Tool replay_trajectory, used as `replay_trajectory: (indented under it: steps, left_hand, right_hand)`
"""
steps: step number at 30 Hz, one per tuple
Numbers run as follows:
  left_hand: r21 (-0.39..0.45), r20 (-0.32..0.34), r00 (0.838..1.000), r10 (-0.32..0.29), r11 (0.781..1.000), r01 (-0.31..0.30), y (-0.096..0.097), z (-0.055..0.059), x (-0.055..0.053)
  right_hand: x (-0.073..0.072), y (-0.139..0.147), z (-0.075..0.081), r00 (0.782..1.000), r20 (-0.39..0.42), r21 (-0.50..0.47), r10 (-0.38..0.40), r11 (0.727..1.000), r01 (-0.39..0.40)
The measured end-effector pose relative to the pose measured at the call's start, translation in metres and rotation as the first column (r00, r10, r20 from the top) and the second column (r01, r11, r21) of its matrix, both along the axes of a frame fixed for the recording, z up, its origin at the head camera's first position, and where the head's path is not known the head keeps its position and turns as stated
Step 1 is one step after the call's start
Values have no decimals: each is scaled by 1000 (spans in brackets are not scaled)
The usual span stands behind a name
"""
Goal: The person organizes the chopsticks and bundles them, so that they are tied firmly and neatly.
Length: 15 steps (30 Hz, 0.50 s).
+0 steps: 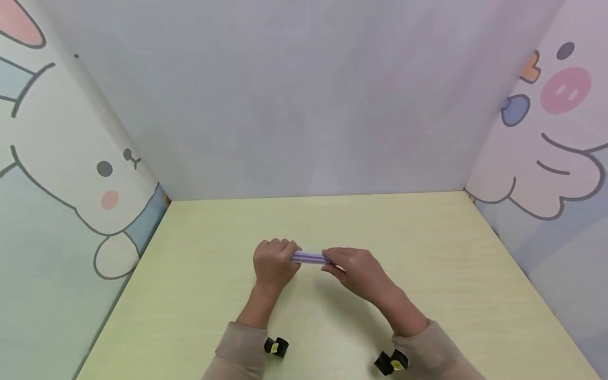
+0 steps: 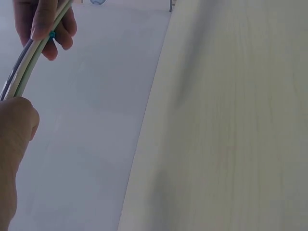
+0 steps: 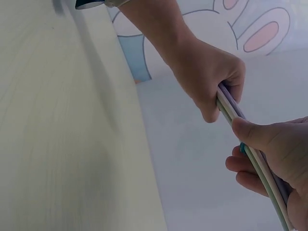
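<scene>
A bundle of slim strands point(image 1: 311, 257), lilac and white in the head view, spans the gap between both hands above the table. Pale green shows along one side of the bundle point(image 3: 262, 168) in the right wrist view. My left hand point(image 1: 275, 264) grips one end in a fist, hiding that end. Thumb and fingers of my right hand point(image 1: 358, 269) pinch the bundle farther right. A small teal piece point(image 3: 242, 148) sits on the strands by the right thumb. In the left wrist view the bundle point(image 2: 24, 67) bends slightly between the hands. I cannot tell what the strands are.
Below the hands lies a pale yellow wood-grain table point(image 1: 214, 227). A plain grey wall point(image 1: 309, 105) rises behind its far edge, with cartoon-printed panels point(image 1: 57, 253) on both sides. Small black devices point(image 1: 276, 347) are by the beige sleeve cuffs.
</scene>
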<state>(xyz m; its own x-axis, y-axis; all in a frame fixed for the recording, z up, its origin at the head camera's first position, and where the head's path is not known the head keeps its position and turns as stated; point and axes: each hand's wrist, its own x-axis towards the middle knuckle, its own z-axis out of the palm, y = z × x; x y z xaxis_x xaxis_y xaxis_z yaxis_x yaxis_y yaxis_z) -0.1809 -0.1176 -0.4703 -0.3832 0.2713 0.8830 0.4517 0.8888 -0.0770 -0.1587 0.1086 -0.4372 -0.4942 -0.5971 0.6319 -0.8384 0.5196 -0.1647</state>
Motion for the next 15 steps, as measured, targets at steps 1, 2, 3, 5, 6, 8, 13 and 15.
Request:
replay_trajectory:
  steps: [1,2,3,5,6,8,13,15]
  left_hand:
    - [5,2,1000,3,1000,-3,-1,0,0]
    - [8,9,1000,7,1000,-7,-2,0,0]
    - [10,17,1000,11,1000,-11,-3,1,0]
    - [13,32,999,17,1000,-17,-5,1,-1]
    - [15,38,999,18,1000,-18,-6,1,-1]
    - [16,42,999,19,1000,-20,-8,0,-2]
    - [33,40,999,17,999,-18,-10,-1,-1]
    - [36,47,999,15,999,-16,-9,-1,-1]
  right_hand:
    - [0,0,0,1000,3,-14,-3,1000,3]
    - [1,1,0,1000,7,-31,-1,1000,2]
    - [1,1,0,1000,7,-51,3,999,-3]
    - [1,3,-1,1000,5,-85,17,996,-17]
    - [1,4,-1,1000,1,-97,27,995,-27]
    - [0,6,-2,999,0,-112,46,993,-46]
    - [-1,10,-2,998,9,-108,55,993,-54]
    - [0,10,-2,999,5,-80,34,996,-34]
